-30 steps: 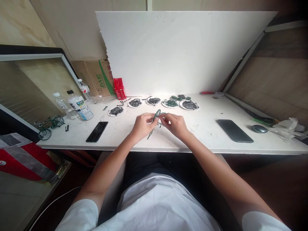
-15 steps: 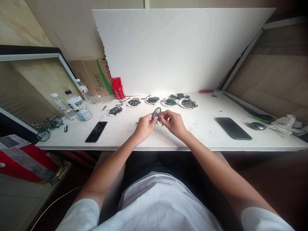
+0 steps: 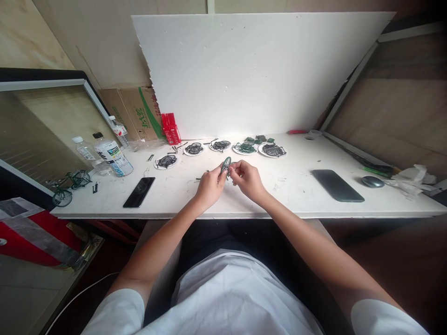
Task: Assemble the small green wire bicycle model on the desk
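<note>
Your left hand (image 3: 209, 184) and right hand (image 3: 247, 178) meet just above the white tabletop (image 3: 300, 186) at the centre of the frame, both pinched shut on a small green-rimmed model bicycle wheel with dark spokes (image 3: 225, 165). You hold it nearly edge-on, so it reads as a narrow oval — its long axis tilts from lower left to upper right, its top toward the far wall. Behind it, a row of round white dishes of dark small parts (image 3: 219, 146) runs across the table. A black phone (image 3: 139, 191) lies to the left, a second dark phone (image 3: 337, 185) to the right — both well apart from your hands. A finished green model bicycle (image 3: 69, 184) stands at the table's left edge.
</note>
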{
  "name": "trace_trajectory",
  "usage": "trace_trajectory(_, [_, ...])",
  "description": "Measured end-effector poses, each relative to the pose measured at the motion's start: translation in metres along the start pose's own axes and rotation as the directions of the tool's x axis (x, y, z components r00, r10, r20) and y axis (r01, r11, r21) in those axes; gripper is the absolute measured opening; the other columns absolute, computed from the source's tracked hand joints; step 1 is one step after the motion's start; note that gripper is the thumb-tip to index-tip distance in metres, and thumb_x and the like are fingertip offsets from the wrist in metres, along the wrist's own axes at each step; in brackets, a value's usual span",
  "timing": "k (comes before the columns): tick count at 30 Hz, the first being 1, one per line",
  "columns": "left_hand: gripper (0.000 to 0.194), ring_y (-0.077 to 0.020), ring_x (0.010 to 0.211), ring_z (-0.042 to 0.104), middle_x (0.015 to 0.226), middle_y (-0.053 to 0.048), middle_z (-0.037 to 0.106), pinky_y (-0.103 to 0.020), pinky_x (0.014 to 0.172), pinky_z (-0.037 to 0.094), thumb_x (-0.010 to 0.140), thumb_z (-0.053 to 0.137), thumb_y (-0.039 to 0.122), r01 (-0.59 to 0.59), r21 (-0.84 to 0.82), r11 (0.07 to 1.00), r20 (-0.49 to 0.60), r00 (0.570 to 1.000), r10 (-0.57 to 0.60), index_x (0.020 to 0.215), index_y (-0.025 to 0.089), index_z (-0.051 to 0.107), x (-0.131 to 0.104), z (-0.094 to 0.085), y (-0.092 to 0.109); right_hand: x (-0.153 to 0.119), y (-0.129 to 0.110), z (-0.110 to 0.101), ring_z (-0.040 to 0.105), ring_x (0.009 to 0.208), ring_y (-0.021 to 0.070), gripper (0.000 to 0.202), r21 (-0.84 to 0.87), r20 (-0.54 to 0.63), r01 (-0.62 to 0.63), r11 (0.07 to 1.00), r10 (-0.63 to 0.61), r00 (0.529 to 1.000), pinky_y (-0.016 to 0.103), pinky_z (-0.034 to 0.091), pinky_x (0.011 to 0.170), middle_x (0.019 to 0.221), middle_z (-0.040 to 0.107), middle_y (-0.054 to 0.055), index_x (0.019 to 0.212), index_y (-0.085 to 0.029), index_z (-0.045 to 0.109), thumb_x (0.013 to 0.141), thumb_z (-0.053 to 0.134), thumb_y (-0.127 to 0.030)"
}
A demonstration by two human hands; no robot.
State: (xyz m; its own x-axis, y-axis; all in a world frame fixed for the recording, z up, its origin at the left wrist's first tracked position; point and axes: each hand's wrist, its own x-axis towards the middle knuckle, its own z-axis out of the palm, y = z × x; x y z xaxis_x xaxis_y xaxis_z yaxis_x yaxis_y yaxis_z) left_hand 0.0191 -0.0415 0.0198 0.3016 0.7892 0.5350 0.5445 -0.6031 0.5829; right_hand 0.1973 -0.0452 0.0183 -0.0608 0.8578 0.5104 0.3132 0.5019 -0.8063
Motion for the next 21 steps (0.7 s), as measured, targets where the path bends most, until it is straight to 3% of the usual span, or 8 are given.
trace_trajectory(4, [0.045,-0.0221,0.073,0.074,0.087,-0.01,0.08,-0.029,0.069,0.051,0.111,0.049,0.034,-0.014,0.202,0.979,-0.03,0.999,0.02,0.149,0.015,0.064,-0.002,0.003,-0.001,0.003,-0.005,0.004,0.06,0.052,0.0149,0.056,0.261,0.05,-0.19,0.947,0.183,0.982,0.028,0.046,0.053,0.062,0.063,-0.001,0.09,-0.02,0.064,0.084,0.077,-0.075])
trace_trajectory(8, [0.05,-0.0231,0.082,0.078,0.11,-0.017,0.082,-0.028,0.072,0.053,0.111,0.05,0.03,-0.057,0.392,0.918,-0.04,0.996,0.079,0.158,0.013,0.055,-0.004,0.006,-0.003,0.01,-0.008,-0.003,0.048,0.05,0.0097,0.053,0.474,0.266,-0.451,0.756,0.366,0.892,0.024,0.03,0.046,0.059,0.048,-0.006,0.079,-0.02,0.06,0.073,0.088,-0.066])
trace_trajectory(11, [0.052,-0.0239,0.085,0.079,0.122,-0.021,0.08,-0.029,0.073,0.055,0.11,0.051,0.028,-0.087,0.443,0.892,-0.013,0.994,0.104,0.159,0.012,0.053,-0.004,0.007,-0.004,0.012,-0.009,-0.006,0.043,0.051,0.0087,0.049,0.508,0.345,-0.52,0.687,0.391,0.854,0.023,0.024,0.046,0.06,0.042,-0.008,0.08,-0.02,0.061,0.071,0.09,-0.059])
trace_trajectory(14, [0.051,-0.025,0.082,0.079,0.107,-0.018,0.082,-0.031,0.075,0.056,0.11,0.051,0.031,-0.053,0.443,0.895,-0.008,0.998,0.063,0.157,0.012,0.056,-0.001,0.004,-0.006,0.008,-0.006,-0.003,0.049,0.052,0.0117,0.046,0.399,0.214,-0.395,0.827,0.335,0.918,0.026,0.033,0.05,0.06,0.051,-0.005,0.085,-0.02,0.065,0.08,0.083,-0.062])
trace_trajectory(17, [0.05,-0.0265,0.083,0.079,0.098,-0.015,0.083,-0.032,0.077,0.057,0.11,0.052,0.035,-0.023,0.405,0.914,0.005,1.0,0.023,0.154,0.013,0.06,0.002,-0.001,-0.006,0.003,0.001,0.003,0.056,0.057,0.0156,0.039,0.112,0.005,-0.1,0.989,0.1,0.995,0.03,0.043,0.058,0.063,0.059,-0.001,0.094,-0.02,0.07,0.093,0.073,-0.059])
trace_trajectory(21, [0.047,-0.027,0.089,0.08,0.106,-0.015,0.083,-0.033,0.08,0.057,0.109,0.054,0.032,-0.021,0.343,0.939,0.019,1.0,0.015,0.152,0.016,0.063,0.004,-0.008,-0.002,-0.001,0.011,0.004,0.059,0.061,0.0164,0.024,-0.228,-0.069,0.179,0.957,-0.2,0.977,0.03,0.045,0.061,0.069,0.065,0.0,0.099,-0.021,0.072,0.103,0.065,-0.044])
